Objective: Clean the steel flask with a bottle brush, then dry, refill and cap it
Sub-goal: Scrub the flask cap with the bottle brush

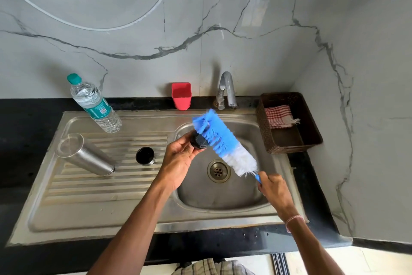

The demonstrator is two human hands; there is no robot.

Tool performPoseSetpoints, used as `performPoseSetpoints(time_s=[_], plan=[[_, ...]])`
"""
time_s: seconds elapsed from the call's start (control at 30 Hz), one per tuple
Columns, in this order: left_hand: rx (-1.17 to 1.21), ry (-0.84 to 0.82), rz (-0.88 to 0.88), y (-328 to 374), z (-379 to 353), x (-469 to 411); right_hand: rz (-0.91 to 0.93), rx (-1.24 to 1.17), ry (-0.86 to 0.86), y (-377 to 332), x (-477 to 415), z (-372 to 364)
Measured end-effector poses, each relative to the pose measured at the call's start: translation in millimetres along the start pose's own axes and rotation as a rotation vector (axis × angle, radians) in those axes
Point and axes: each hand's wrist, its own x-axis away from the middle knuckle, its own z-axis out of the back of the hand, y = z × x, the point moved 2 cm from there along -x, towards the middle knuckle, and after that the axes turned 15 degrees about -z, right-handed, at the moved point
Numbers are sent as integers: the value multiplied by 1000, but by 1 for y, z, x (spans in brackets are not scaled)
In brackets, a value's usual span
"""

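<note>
Head view. The left hand [178, 163] is over the sink basin [223, 199], its fingers and thumb curled round a black flask cap [199, 141]. The right hand [273, 190] is closed round the blue handle of the bottle brush [225, 143], and the brush's blue bristles lie against the cap. The steel flask [85, 157] stands narrow end down on the ribbed drainboard [100, 185], near its left edge. A small black cup [145, 156] stands beside it, toward the basin. A water bottle [95, 105] stands at the drainboard's back edge. A red holder [181, 95] and a tap [226, 88] are behind the basin. A brown basket [289, 147] at the basin's right edge contains a checked cloth [279, 116].
</note>
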Motion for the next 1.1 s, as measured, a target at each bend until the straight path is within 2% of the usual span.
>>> performPoseSetpoints(time_s=[0.03, 0.07, 0.13, 0.23, 0.33, 0.37, 0.43, 0.5, 0.53, 0.6, 0.67, 0.73, 0.8, 0.87, 0.93, 1.0, 1.1], plan=[[41, 1, -21, 2, 1, 0, 45, -10, -11, 10, -5, -4], [62, 3, -11, 7, 2, 1, 90, 21, 79, 18, -7, -5], [79, 19, 8, 5, 5, 1, 136, 103, 146, 19, -3, -7], [85, -2, 51, -5, -1, 5, 64, 134, 156, -10, 3, -3], [78, 3, 70, -5, -6, 6, 199, 192, 305, -34, 7, 2], [101, 23, 65, -6, -4, 4, 173, 172, 320, -30, 6, 2], [157, 102, 72, -1, 0, 3, 21, 102, 158, -11, 2, -3], [189, 191, 71, 1, 7, 1, -86, 74, 130, 7, 4, -3], [187, 228, 80, 3, 9, 1, -104, 162, 154, 9, 16, 0], [163, 274, 116, 0, 10, 2, -3, 107, 263, 6, 17, 4], [120, 273, 170, -6, 6, 5, -54, -63, 334, -10, 13, 8], [114, 277, 216, -10, -1, 9, 1, -47, 400, -34, 17, 10], [157, 318, 236, -11, -2, 10, 21, 21, 411, -39, 16, 5], [202, 368, 246, -7, 1, 9, -56, 64, 363, -30, 17, 7], [218, 417, 250, -2, 8, 7, -83, 12, 307, -13, 16, 13], [212, 446, 259, 0, 13, 7, -43, -59, 415, -4, 18, 22], [171, 434, 292, -6, 9, 11, 30, 2, 444, -24, 23, 22]])
